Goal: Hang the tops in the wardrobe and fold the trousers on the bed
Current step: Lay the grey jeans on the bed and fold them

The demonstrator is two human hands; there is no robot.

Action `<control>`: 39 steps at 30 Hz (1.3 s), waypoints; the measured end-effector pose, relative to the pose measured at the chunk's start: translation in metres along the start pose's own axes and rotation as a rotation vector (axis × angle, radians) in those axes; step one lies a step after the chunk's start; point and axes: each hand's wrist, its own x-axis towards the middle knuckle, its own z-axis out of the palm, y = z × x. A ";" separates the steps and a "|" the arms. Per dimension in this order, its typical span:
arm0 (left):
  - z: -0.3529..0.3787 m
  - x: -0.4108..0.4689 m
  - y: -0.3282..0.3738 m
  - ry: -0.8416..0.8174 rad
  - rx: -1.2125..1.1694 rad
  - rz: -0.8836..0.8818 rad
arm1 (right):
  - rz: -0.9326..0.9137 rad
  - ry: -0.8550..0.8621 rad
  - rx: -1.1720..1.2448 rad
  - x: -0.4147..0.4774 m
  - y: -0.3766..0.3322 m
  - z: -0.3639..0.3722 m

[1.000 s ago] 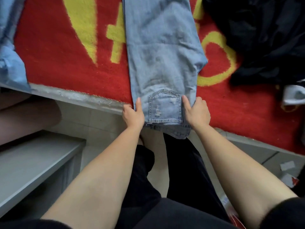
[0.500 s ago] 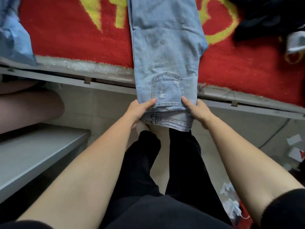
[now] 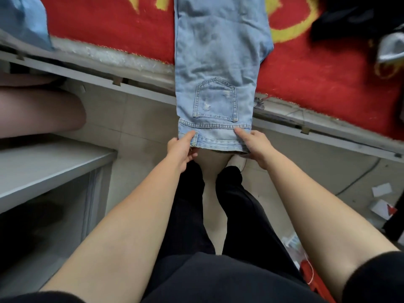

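Jeans point(image 3: 218, 73) sliding further off bed point(image 3: 109, 25) toward 6 o'clock, legs lying at 12. We're pinching waistband point(image 3: 215, 136) corners, left hand point(image 3: 181, 148) at 7, right hand point(image 3: 254, 145) at 5. Keeping pull even so nothing's twisting.

bedroom in a home, bed point(image 3: 135, 59) with red blanket point(image 3: 113, 25), scattered clothes point(image 3: 349, 16)

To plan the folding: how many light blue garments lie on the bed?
2. The jeans in the middle, waistband hanging off the edge; another light blue garment at the upper left. Others may be hidden.
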 end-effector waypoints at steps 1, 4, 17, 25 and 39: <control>0.003 -0.008 0.005 0.021 0.002 -0.004 | -0.020 0.000 -0.011 -0.007 -0.004 -0.005; 0.012 -0.033 0.027 0.082 0.007 0.042 | -0.081 0.018 0.035 -0.026 -0.033 -0.016; 0.084 -0.003 0.245 0.086 -0.039 0.565 | -0.277 -0.057 0.389 0.027 -0.262 -0.025; 0.069 0.061 0.228 0.148 0.836 0.753 | -0.497 0.331 -0.611 0.091 -0.236 -0.009; 0.080 0.071 0.269 0.396 0.793 0.971 | -0.646 0.610 -0.498 0.094 -0.256 0.002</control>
